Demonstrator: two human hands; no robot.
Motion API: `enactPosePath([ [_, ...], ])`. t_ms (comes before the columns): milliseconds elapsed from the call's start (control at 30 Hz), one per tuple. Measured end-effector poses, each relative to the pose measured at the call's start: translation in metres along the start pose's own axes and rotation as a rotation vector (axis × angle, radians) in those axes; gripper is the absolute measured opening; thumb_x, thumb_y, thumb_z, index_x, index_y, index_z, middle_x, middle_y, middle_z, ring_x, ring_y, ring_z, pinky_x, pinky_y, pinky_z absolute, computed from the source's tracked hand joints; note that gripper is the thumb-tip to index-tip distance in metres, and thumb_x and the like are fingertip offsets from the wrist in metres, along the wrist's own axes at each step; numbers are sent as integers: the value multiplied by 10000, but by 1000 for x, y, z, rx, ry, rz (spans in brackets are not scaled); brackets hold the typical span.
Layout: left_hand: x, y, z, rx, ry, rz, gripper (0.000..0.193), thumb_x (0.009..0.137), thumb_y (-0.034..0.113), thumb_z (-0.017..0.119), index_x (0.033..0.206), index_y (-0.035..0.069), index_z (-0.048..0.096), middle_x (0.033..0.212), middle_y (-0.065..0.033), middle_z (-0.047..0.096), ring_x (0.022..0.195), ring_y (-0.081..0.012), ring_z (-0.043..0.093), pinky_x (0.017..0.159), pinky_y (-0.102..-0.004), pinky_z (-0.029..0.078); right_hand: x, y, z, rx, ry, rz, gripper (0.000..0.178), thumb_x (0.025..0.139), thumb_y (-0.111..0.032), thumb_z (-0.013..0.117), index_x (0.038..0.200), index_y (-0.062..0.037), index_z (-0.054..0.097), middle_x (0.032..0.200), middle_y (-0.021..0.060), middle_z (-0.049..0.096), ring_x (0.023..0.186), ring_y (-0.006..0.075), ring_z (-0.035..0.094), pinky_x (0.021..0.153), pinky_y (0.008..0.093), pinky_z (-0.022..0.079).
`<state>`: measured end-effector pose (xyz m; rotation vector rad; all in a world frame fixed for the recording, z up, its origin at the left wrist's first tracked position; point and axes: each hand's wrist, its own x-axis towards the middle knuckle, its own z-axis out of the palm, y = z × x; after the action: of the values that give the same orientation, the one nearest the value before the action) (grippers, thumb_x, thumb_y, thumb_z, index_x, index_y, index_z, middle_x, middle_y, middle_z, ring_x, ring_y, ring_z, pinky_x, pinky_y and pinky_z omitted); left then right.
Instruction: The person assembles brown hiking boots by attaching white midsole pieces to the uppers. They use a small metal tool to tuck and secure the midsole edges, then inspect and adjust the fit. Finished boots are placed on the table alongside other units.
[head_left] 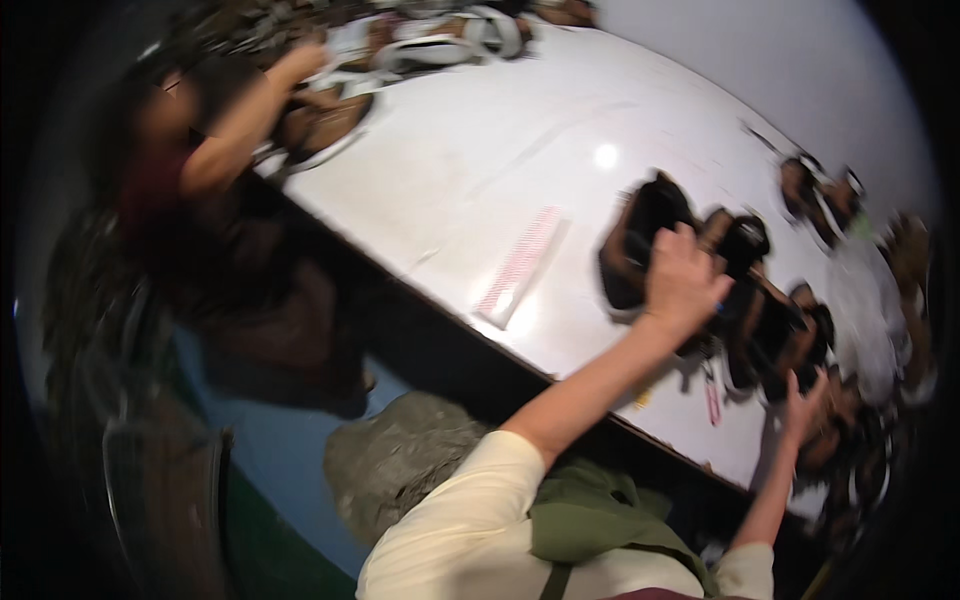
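Note:
A row of dark brown and black sandals (640, 250) stands close together on the white table at the right. My left hand (690, 285) lies over the left part of this row, its fingers bent against the sandals. Motion blur hides whether it grips one. Farther right, my right hand (803, 405) is beside the near end of the row, with thumb and finger apart, close to more brown sandals (845, 425). Nothing shows between its fingers.
A long white table (430, 200) carries a red-and-white printed strip (522, 265), a pink-handled small tool (712, 395), a clear plastic bag (862, 310) and another sandal pair (820, 190). Across the left, a co-worker's arm (240, 125) reaches toward white-soled sandals (425, 55). A grey bundle (400, 460) sits below the edge.

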<state>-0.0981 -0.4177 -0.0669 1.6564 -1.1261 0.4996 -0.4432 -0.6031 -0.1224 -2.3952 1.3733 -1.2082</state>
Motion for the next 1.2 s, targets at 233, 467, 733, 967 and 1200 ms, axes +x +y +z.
enactPosePath([
  [233, -10, -10, 15, 44, 38, -60, 514, 737, 394, 736, 966, -56, 645, 1236, -346, 496, 1152, -487, 454, 1068, -508, 299, 12, 22, 17, 53, -5, -83, 516, 867, -236, 707, 1252, 15, 472, 1196, 185, 552, 1059, 316, 544, 947, 377, 423],
  [467, -7, -10, 12, 146, -25, -45, 495, 766, 420, 719, 910, -49, 653, 1248, -321, 497, 1166, -433, 465, 1082, -500, 285, 7, -15, 13, 51, -5, -93, 519, 872, -268, 685, 1238, 14, 448, 1208, 196, 509, 1109, 367, 506, 964, 409, 396],
  [733, -8, -9, 14, 183, 10, -6, 491, 777, 428, 711, 866, -52, 656, 1234, -315, 511, 1132, -409, 489, 1070, -493, 297, 7, -12, 16, 28, 13, -116, 535, 871, -283, 681, 1247, 12, 439, 1240, 192, 493, 1150, 380, 486, 985, 422, 389],
  [967, -9, -10, 14, 203, 20, 0, 498, 779, 439, 705, 864, -50, 660, 1231, -310, 515, 1129, -407, 490, 1060, -494, 305, 6, -22, 15, 4, 19, -106, 527, 874, -291, 675, 1227, 27, 447, 1254, 202, 486, 1178, 385, 465, 1003, 431, 376],
  [1200, -10, -9, 15, 217, 36, 10, 487, 781, 442, 704, 821, -41, 664, 1204, -295, 503, 1130, -431, 447, 1042, -486, 308, 7, -12, 19, -44, -3, -59, 579, 886, -357, 653, 1260, 33, 446, 1334, 215, 444, 1229, 393, 436, 1024, 438, 370],
])
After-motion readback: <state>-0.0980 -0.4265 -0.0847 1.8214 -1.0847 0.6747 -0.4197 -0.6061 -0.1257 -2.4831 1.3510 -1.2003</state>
